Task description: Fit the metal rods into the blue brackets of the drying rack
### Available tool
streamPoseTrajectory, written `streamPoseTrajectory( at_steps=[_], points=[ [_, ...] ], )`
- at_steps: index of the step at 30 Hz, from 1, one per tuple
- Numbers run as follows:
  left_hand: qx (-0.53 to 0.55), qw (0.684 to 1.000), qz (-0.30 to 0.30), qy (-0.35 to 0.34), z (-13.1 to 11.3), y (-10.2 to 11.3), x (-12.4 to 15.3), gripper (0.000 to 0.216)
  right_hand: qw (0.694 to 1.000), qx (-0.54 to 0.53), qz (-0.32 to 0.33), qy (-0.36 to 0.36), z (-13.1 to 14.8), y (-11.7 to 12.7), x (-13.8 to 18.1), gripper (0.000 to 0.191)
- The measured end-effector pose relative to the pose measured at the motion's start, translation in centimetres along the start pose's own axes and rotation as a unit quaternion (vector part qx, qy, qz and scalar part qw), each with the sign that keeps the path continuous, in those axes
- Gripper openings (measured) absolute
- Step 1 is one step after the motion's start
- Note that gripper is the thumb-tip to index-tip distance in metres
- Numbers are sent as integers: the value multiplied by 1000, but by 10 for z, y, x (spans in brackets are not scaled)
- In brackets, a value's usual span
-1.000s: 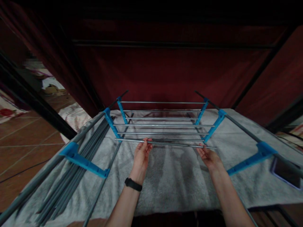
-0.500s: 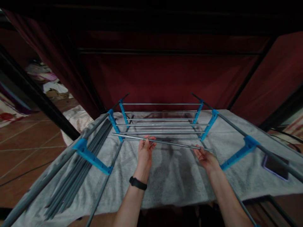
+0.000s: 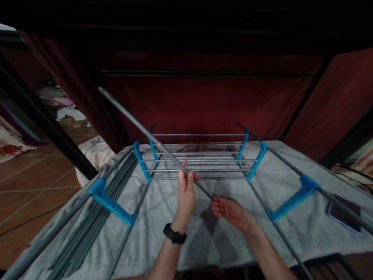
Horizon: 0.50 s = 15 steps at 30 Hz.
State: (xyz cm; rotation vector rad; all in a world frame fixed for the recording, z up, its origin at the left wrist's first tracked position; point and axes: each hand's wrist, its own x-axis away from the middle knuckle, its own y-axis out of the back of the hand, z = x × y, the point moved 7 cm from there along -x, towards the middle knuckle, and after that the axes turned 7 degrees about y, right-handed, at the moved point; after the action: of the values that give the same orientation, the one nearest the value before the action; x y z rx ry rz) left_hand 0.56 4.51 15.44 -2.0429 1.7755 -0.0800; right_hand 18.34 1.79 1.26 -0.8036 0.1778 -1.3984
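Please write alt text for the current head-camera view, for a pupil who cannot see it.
A left hand and a right hand hold a grey rod slantwise over a blue-bracketed tube frame. The frame stands on a grey cloth; more grey tubes lie bundled at picture left, a phone-like device at right.

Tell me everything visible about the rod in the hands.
The rod is slim, straight, gray and round, apparently metal tubing, with a faint seam partway along. It slants, its upper-left end free and its lower-right end at the right hand, whose fingertips touch it. The left hand grips it farther up. In view it crosses the rack's bars; whether it touches them is unclear.
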Motion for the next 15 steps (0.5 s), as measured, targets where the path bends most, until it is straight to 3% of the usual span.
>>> streamPoseTrajectory(
  at_steps=[2,7,12,15],
  points=[
    [-30,999,-24,-31,-23,8,-5,54,1000,13,8,26,9,0,2,16],
    [-138,987,-19,-83,-46,10,-11,45,986,-27,-107,122,41,32,-4,15],
    [-214,971,71,-75,-13,3,-22,30,975,-47,-132,170,65,50,-9,15],
    [-303,944,109,-80,17,10,-30,30,970,-49,-134,195,75,53,-9,18]
  ],
)
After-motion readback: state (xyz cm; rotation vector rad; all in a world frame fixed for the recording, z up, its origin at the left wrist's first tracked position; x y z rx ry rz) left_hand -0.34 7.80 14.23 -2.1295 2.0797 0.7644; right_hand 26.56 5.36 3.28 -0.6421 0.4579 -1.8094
